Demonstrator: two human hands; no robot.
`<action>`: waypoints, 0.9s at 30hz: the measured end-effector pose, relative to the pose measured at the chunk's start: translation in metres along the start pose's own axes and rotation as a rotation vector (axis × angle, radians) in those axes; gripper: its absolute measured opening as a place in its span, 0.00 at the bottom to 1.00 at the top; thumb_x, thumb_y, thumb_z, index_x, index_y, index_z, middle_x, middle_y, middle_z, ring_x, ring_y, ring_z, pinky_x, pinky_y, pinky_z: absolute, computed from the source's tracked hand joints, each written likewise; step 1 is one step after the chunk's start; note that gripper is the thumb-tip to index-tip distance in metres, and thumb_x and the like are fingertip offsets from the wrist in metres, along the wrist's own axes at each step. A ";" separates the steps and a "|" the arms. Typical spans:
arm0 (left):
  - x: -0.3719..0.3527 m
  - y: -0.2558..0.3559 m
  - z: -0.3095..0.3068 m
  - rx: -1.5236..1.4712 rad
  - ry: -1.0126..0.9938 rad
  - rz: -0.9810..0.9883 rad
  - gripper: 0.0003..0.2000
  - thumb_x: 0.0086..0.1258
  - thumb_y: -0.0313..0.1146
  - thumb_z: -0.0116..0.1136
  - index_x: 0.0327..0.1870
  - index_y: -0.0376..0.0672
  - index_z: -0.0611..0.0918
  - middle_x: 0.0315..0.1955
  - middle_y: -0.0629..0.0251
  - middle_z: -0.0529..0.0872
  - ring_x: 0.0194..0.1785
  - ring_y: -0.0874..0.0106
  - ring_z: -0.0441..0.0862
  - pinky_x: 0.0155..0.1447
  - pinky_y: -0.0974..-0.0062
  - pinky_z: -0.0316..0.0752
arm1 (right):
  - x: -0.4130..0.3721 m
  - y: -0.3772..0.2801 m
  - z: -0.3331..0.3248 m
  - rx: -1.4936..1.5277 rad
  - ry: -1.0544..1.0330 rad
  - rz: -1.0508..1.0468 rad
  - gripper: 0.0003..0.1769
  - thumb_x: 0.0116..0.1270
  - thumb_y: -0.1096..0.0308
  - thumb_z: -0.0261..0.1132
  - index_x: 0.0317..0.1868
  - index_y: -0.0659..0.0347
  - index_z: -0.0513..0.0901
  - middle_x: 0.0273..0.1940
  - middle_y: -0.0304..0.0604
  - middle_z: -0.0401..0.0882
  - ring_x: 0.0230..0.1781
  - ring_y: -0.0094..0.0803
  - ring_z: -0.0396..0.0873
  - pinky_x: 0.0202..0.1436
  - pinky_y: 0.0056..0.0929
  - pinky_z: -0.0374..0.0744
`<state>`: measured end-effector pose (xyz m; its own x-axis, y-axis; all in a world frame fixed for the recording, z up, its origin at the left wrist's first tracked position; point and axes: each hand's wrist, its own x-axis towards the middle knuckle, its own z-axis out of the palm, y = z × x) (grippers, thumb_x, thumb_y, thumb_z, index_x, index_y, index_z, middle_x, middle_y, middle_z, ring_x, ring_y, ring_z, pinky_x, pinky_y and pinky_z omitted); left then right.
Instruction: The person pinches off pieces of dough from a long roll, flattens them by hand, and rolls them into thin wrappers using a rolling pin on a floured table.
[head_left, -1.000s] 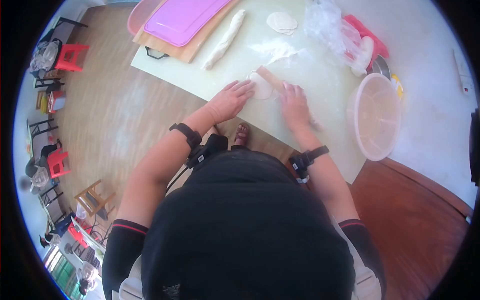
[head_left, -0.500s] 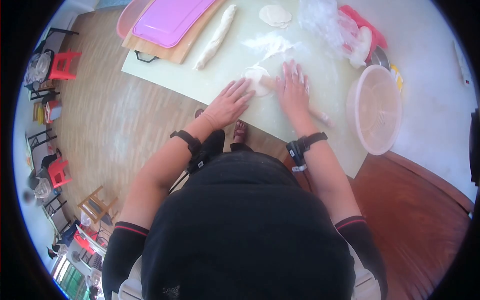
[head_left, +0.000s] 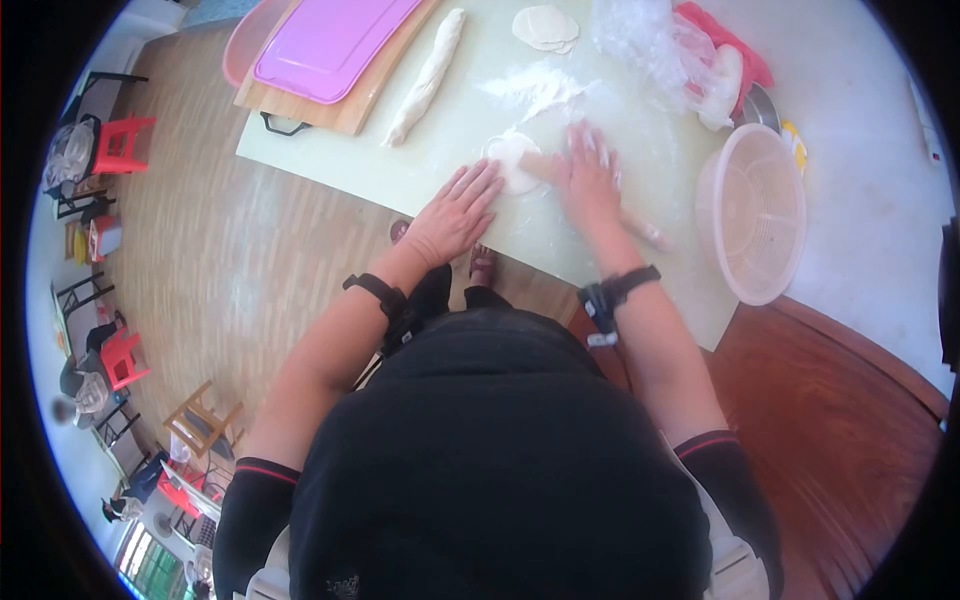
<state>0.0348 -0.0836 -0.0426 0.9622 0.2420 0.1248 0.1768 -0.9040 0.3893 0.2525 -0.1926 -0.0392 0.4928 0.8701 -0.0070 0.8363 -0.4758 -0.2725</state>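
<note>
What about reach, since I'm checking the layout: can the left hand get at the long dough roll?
Probably yes: between the left hand and the dough roll, only open tabletop shows, with nothing blocking.

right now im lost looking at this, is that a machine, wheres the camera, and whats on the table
There is no machine: a person works bare-handed, filmed by a camera worn on their head, looking forward and down. The dark shape below is their clothing. The left hand has its fingers at the edge of a dough circle; the right hand lies over a rolling pin, its fingers not visibly wrapped around it. Also on the pale table are white powder, probably flour, some thin stacked dough circles, a dough roll and a pink tray on a wooden board, with a plastic bag and a basin to the right.
</note>
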 end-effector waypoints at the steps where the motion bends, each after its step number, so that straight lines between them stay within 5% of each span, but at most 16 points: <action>1: 0.000 0.000 0.000 -0.004 0.004 -0.001 0.27 0.74 0.38 0.49 0.71 0.38 0.65 0.73 0.54 0.61 0.78 0.59 0.55 0.80 0.60 0.49 | -0.006 -0.004 -0.001 -0.003 -0.002 -0.001 0.32 0.76 0.51 0.48 0.75 0.56 0.59 0.77 0.47 0.54 0.77 0.47 0.52 0.77 0.56 0.50; 27: 0.000 0.000 -0.001 0.020 -0.013 -0.012 0.27 0.73 0.36 0.49 0.71 0.37 0.65 0.73 0.55 0.61 0.78 0.60 0.55 0.80 0.59 0.49 | 0.027 0.020 0.005 -0.035 0.151 0.067 0.31 0.76 0.50 0.49 0.75 0.52 0.60 0.78 0.48 0.51 0.78 0.49 0.48 0.77 0.56 0.50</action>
<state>0.0345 -0.0834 -0.0412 0.9626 0.2481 0.1087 0.1919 -0.9080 0.3724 0.2815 -0.1780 -0.0497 0.5759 0.8084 0.1216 0.8070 -0.5384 -0.2426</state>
